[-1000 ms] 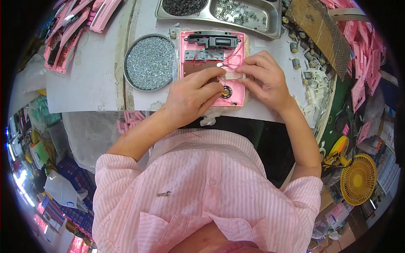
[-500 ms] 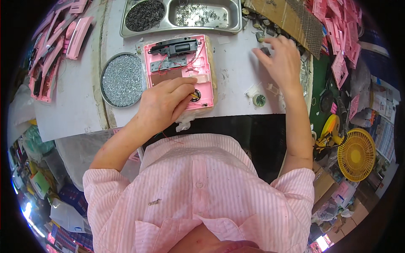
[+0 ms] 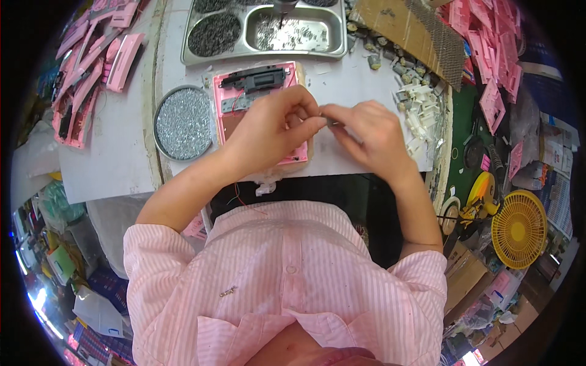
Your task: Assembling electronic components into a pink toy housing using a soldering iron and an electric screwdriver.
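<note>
In front of my chest both hands meet just past the right edge of a pink plastic casing (image 3: 297, 79). My left hand (image 3: 274, 129), partly above the casing, pinches one side of a small dark grey part (image 3: 331, 121). My right hand (image 3: 373, 135) pinches the same part from the other side. Fingers hide most of it, so its kind does not show. The casing lies open side up on a padded, plastic-wrapped block; a black module (image 3: 255, 79) and a grey plate with red wires sit in it. My left hand covers its lower middle.
A round dish of small silvery pieces (image 3: 183, 124) stands left of the casing. Behind is a metal compartment tray (image 3: 345, 43) with dark screws. White plastic parts (image 3: 422, 113), small grey pieces and cardboard (image 3: 406, 30) lie at right. Pink shells (image 3: 125, 61) are piled far left.
My right hand has come from the grey pieces at the upper right to the casing's right edge. My left hand has lifted off the casing's round part and moved right to meet it.
</note>
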The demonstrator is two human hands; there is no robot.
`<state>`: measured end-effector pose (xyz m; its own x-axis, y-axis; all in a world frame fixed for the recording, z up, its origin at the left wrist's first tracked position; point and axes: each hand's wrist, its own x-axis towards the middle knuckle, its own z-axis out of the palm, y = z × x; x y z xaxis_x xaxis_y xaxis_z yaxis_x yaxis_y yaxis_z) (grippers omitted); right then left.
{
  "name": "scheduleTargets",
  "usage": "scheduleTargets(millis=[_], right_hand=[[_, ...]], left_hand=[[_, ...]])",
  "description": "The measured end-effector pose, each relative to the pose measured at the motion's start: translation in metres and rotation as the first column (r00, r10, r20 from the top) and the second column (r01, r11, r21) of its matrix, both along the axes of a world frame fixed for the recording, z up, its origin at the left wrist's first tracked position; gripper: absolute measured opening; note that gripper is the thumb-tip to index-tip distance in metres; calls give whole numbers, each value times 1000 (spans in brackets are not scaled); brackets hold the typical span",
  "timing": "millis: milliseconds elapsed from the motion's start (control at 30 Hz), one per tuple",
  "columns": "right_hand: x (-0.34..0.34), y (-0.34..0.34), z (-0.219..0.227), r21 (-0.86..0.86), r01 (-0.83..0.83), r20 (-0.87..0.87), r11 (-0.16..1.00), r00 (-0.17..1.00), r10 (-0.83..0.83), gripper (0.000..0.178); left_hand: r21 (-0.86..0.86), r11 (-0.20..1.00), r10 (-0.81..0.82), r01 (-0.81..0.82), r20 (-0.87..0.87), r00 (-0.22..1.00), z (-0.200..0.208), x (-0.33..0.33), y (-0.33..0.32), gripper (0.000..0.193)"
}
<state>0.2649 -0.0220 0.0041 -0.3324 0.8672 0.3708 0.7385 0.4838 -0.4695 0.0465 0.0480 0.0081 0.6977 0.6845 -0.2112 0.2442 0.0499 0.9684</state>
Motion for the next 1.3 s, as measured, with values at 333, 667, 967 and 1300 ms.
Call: scheduleTargets(millis=[333,667,967,1300], right_hand=[[23,-54,-2,-542,2,-762,840,419,-493,48],[35,-64,-2,-523,-22,-822,852,277,-498,50],[50,-105,-3,-578,115,-775,808,235,-587,48],[59,-117,-10,-629,141,-689,765,355,-632,45]], left_hand=[[321,846,-463,426,42,886,11,73,44,14],[888,448,101,102,-163,981,-28,265,156,18],[928,281,181,244,-301,936,-30,294,157,16],[922,370,203,115,-200,958,-49,310,180,24]])
